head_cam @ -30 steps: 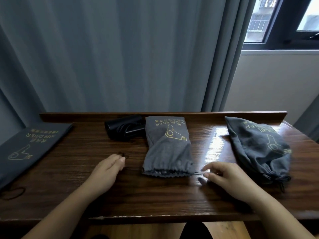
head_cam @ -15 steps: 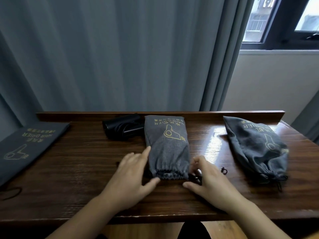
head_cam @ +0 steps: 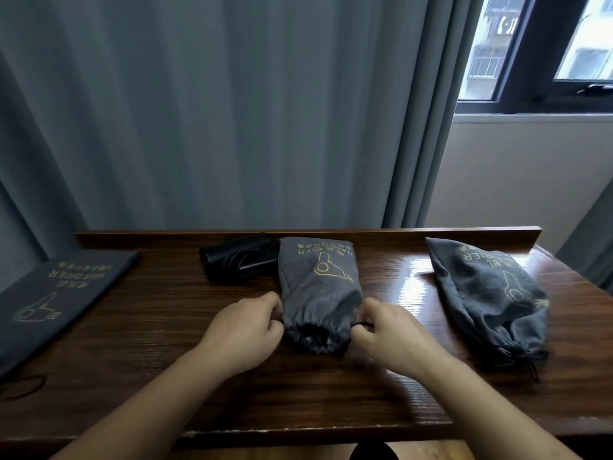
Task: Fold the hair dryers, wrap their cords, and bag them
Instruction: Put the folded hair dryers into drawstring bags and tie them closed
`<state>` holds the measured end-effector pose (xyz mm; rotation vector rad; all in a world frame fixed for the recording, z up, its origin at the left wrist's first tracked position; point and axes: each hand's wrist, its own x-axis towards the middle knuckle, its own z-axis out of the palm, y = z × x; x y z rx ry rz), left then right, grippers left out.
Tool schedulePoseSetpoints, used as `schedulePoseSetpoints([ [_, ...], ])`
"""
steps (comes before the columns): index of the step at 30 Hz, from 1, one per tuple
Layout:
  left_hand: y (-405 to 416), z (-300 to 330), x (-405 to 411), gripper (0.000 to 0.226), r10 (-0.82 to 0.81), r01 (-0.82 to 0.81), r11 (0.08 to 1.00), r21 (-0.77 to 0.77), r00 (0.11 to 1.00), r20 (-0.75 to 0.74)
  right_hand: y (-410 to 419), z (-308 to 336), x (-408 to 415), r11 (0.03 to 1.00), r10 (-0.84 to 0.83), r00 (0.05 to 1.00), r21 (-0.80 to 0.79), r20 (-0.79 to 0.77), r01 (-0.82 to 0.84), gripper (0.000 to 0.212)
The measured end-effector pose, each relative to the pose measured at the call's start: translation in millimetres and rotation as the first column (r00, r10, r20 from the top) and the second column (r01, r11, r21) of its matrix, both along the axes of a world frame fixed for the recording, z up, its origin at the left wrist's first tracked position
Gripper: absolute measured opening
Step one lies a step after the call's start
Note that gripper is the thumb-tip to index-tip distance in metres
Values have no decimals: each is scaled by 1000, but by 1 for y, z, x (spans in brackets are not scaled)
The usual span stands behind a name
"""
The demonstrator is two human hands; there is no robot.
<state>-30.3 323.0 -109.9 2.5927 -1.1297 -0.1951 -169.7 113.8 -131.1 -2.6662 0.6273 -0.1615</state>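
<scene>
A filled grey drawstring bag (head_cam: 319, 287) with a yellow dryer logo lies in the middle of the wooden table (head_cam: 166, 343), its gathered mouth towards me. My left hand (head_cam: 245, 330) grips the mouth's left side. My right hand (head_cam: 388, 330) pinches the bag's black drawstring at the right side. A black folded hair dryer (head_cam: 237, 262) lies behind, to the left of the bag. A second filled grey bag (head_cam: 487, 293), cinched, lies on the right. A flat, empty-looking bag (head_cam: 53, 293) hangs over the table's left edge.
A raised wooden lip (head_cam: 431, 234) runs along the table's back edge, with grey curtains (head_cam: 232, 111) behind it. A window (head_cam: 544, 48) is at the upper right. A black cord loop (head_cam: 23, 386) lies by the flat bag at the front left.
Both hands have closed in on the middle bag's mouth from either side and now hold it; the mouth looks more gathered and slightly lifted. The other bags and dryer stayed put.
</scene>
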Motion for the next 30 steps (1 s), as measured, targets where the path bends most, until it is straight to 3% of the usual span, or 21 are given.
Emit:
schedulePoseSetpoints([
  [3, 12, 10, 11, 16, -70, 71, 997, -3, 974, -215, -12, 17, -9, 979, 162, 984, 140, -73, -151, 41],
  [5, 15, 21, 17, 20, -102, 78, 993, -94, 952, -288, -20, 26, -10, 927, 188, 982, 328, 8, -180, 42],
  [8, 12, 47, 25, 24, -103, 13, 952, -306, 954, -281, -28, 46, -2, 779, 14, 967, 604, 255, -171, 37],
  [11, 1, 81, 34, 28, -73, -104, 841, -532, 951, -302, -38, 77, 16, 585, -214, 884, 779, 415, -224, 36],
  [18, -17, 129, 71, 30, -42, -181, 706, -685, 955, -295, -49, 137, 50, 467, -430, 717, 815, 549, -344, 35],
  [23, -8, 136, 90, 31, 28, -272, 637, -722, 943, -331, -64, 151, 52, 447, -530, 620, 812, 579, -376, 34],
  [27, -8, 127, 84, 32, 8, -261, 639, -723, 943, -334, -64, 144, 52, 432, -523, 641, 823, 562, -369, 33],
  [30, -5, 120, 71, 33, -88, -173, 681, -712, 946, -313, -63, 139, 41, 515, -401, 737, 800, 544, -309, 36],
])
